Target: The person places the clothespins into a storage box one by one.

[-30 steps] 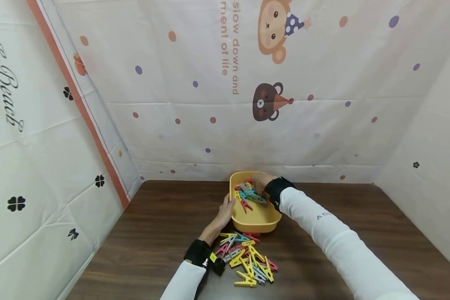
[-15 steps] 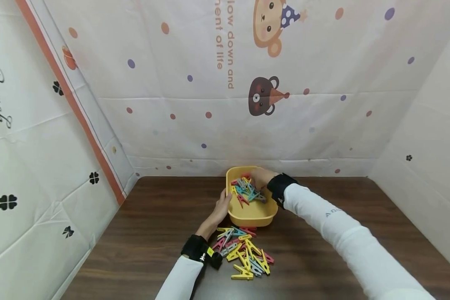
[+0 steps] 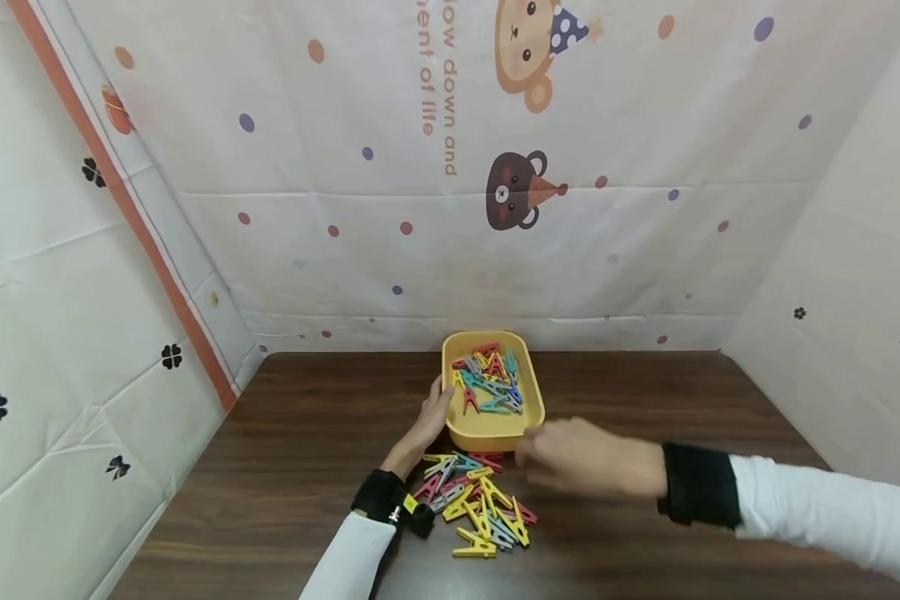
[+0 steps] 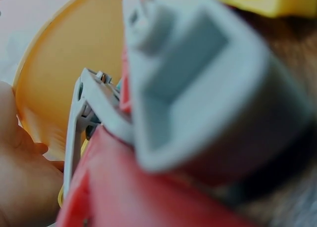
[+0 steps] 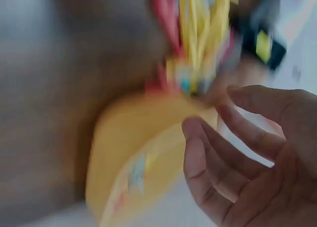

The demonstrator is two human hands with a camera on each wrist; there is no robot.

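Observation:
In the head view a yellow plastic bin (image 3: pixel 487 440) stands at the back of the table with several clothespins (image 3: pixel 495 383) inside. My left hand (image 3: pixel 429 421) holds the bin's left wall near the rim, and its fingers show against the bin in the left wrist view. My right hand (image 3: pixel 581 457) is in the air at the bin's front right corner, blurred by motion. In the right wrist view its fingers are loosely bent, with nothing between them. A pile of yellow, red, grey and blue clothespins (image 3: pixel 480 504) lies on the table in front of the bin.
The dark wooden table (image 3: pixel 330 450) meets a printed cloth backdrop (image 3: pixel 307 250) close behind the bin. Cloth walls rise on the left and right. A grey clothespin (image 4: pixel 208 83) looms very near the left wrist camera.
My right hand has come out of the bin, moving forward and right toward the pile. More clothespins in the bin are now visible. The left hand stays at the bin; the head view shifts slightly.

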